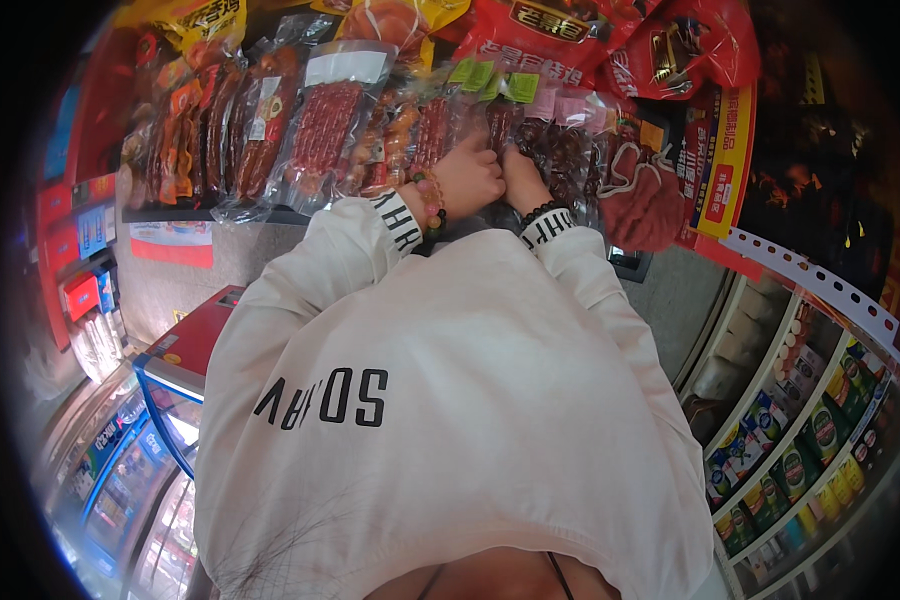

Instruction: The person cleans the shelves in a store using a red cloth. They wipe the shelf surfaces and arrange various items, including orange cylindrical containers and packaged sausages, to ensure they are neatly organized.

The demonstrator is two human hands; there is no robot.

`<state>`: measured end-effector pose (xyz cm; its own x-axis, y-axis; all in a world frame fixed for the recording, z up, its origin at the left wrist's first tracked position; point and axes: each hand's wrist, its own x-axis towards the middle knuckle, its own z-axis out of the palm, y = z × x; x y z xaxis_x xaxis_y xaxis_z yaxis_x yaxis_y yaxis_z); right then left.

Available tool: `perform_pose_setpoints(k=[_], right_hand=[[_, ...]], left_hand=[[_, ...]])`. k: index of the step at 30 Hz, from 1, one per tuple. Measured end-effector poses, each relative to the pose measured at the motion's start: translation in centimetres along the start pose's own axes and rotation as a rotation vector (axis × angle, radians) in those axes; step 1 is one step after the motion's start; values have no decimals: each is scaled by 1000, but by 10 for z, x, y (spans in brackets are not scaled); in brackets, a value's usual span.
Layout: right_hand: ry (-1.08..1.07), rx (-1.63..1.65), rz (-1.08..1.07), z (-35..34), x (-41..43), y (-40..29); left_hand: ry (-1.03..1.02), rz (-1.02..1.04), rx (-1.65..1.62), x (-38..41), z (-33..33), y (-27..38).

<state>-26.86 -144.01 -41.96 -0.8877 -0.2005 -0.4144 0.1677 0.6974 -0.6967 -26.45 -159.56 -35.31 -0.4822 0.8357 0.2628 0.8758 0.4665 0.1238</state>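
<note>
My left hand point(468, 178), with a bracelet of coloured beads, has its fingers curled at the lower edge of a clear vacuum pack of dark red meat sticks point(499, 124). Close beside it, my right hand point(522, 178), with a black bead bracelet, pinches the same edge; its fingertips are partly hidden. Left of my hands lies a wider pack of red sausage sticks point(328, 124). To the right are packs of dark brown meat pieces point(562, 146). Green tags point(521, 88) and pink tags point(570, 110) stand at the tops of the packs.
Red printed bags point(540, 41) lie behind the packs. A dark red cloth with drawstrings point(645, 199) hangs at the right end. Shelves of boxed goods point(795, 450) stand at the lower right. A red-topped glass display case point(195, 337) is at the left.
</note>
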Motion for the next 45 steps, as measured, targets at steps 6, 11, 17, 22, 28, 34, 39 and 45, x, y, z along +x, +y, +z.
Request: perform_pose_setpoints(k=[6,11,17,22,28,34,39,45], right_hand=[[422,34,-72,-29,-44,-23],[311,254,-137,-22,-42,-36],[524,-41,-129,-2,-36,-40],[228,85,71,-10,-31,-33],[328,-20,3,-12,-41,-42],[565,283,-357,-93,-90,-47],[423,911,-203,-149,-136,-62],[319,954,-429,-146,-157,-80]], left_hand=[[-87,-197,-85,-13,-5,11],[128,-663,-136,-23,4,26],[243,-990,-215,-27,11,33],[201,-820,-105,-23,20,37],[141,-922,-89,-22,25,36],[24,-940,-189,-25,29,37],[413,-872,-1313,2,-16,21],[239,-686,-1917,27,-110,38]])
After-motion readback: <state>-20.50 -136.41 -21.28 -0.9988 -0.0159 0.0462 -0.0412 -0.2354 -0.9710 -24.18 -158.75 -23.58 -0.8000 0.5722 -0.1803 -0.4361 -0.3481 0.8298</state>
